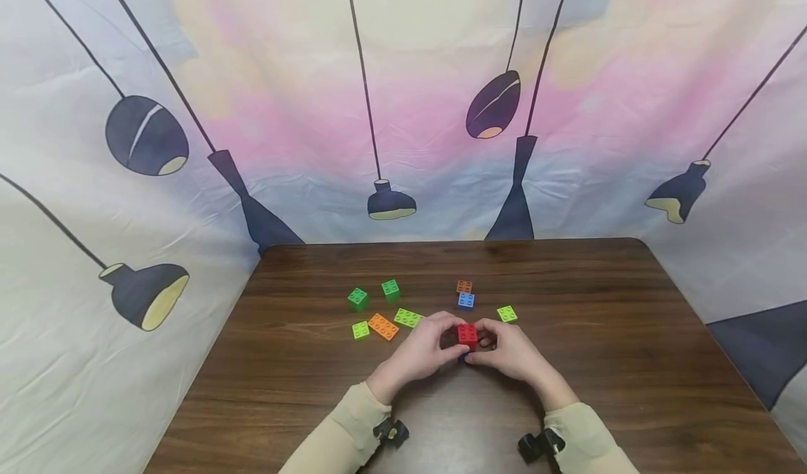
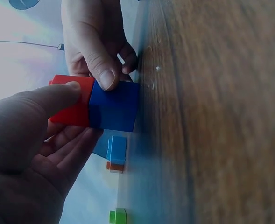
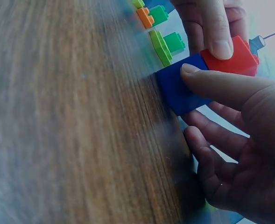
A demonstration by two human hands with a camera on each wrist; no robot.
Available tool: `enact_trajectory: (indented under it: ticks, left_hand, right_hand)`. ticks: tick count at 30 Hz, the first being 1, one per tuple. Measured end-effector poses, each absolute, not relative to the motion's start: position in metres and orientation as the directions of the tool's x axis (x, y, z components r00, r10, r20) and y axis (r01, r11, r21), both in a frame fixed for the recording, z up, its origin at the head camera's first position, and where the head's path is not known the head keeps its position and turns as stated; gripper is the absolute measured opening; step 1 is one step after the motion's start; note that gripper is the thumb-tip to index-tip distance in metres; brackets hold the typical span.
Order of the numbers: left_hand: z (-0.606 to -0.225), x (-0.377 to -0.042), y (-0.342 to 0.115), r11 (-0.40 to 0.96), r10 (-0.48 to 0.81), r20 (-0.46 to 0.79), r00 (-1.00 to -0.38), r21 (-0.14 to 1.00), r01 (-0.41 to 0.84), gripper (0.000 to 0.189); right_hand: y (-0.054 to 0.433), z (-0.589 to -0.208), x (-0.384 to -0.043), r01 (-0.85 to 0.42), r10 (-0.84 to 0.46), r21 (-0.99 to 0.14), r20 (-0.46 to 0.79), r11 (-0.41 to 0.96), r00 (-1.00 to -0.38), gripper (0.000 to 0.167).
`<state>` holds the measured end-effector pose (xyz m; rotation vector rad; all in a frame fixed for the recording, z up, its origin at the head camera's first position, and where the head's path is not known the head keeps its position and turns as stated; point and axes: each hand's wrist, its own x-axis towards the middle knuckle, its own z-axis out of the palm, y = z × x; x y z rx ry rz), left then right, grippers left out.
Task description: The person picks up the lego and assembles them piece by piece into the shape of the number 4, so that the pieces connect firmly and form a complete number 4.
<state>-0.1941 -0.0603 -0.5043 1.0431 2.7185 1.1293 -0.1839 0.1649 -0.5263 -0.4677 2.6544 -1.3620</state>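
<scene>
A red building brick [image 1: 467, 335] sits on top of a dark blue brick [image 2: 114, 106], the two faces meeting with no gap that I can see. My left hand [image 1: 424, 348] pinches the red one, thumb on its near side. With its thumb on the near face, my right hand [image 1: 511, 351] grips the blue brick [image 3: 181, 86]. Both bricks are upright just at the tabletop. Whether the blue one touches the wood is hard to tell.
On the brown table [image 1: 302, 383], green bricks [image 1: 358, 298], an orange brick [image 1: 383, 327] and lime bricks [image 1: 361, 330] lie left of the hands. Behind them are a light blue brick [image 1: 466, 300] and a brown-orange brick [image 1: 464, 286]. Another lime brick [image 1: 507, 314] lies to the right.
</scene>
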Motion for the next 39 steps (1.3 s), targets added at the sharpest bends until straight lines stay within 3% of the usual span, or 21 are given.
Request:
enact_trajectory:
  ticks: [13,24,39]
  left_hand:
    - [-0.5084,-0.1932,-0.0604,0.518,0.571,0.193,-0.798,0.669,0.533,0.029]
    - [-0.5055,-0.1939,-0.0604,0.523,0.563,0.181,-0.806,0.677,0.517,0.029]
    - [-0.5066,-0.1932,-0.0594,0.486,0.533,0.150,-0.833,0.752,0.446,0.030]
  right_hand:
    - [0.1664,-0.5269,-0.1829,-0.189,-0.336,-0.839,0.008,0.510,-0.942,0.043]
    - [0.1669,-0.5216,-0.1832,-0.177,-0.334,-0.860,0.008,0.478,-0.943,0.031]
    - [0.1716,-0.5236,-0.1858,-0.176,-0.393,-0.897,0.003,0.405,-0.920,0.044]
